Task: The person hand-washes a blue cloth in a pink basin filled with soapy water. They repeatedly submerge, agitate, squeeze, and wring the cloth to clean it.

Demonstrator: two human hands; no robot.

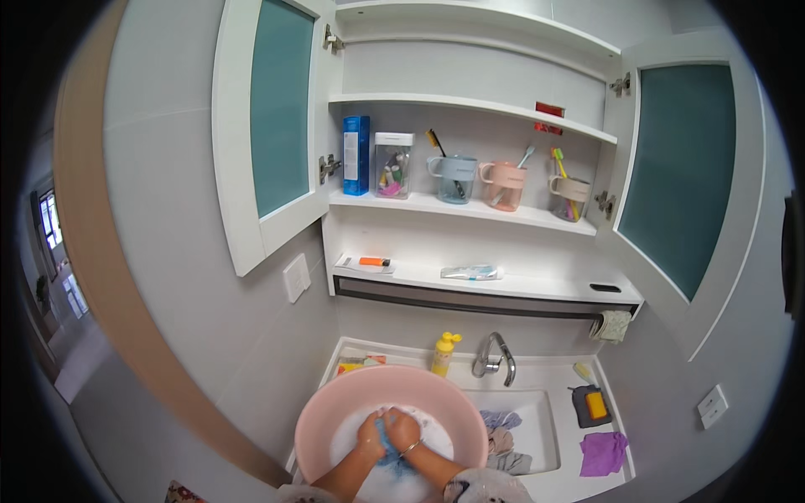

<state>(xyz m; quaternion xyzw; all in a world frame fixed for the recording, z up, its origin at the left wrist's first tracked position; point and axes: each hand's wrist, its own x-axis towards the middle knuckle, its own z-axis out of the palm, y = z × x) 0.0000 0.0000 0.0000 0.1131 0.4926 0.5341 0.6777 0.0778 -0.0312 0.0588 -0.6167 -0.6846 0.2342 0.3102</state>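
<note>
A large pink basin [308,436] holds whitish, sudsy water [352,423]. Inside it, a wet blue cloth [392,457] is bunched between my two hands, with part of it trailing down into the water. My left hand [369,434] is curled against one side of the cloth. My right hand [405,427], with a thin bracelet at the wrist, closes on the other side, and the two hands meet at the fingers. Most of the fingertips are hidden in the fold of the cloth.
Right of the basin, a white sink [541,419] holds crumpled cloths [503,440] under a chrome faucet [495,360]. Behind stands a yellow bottle [442,355]. A purple cloth [602,453] and yellow soap bar [596,406] lie at right. Above, an open-doored cabinet [470,214] holds cups with toothbrushes.
</note>
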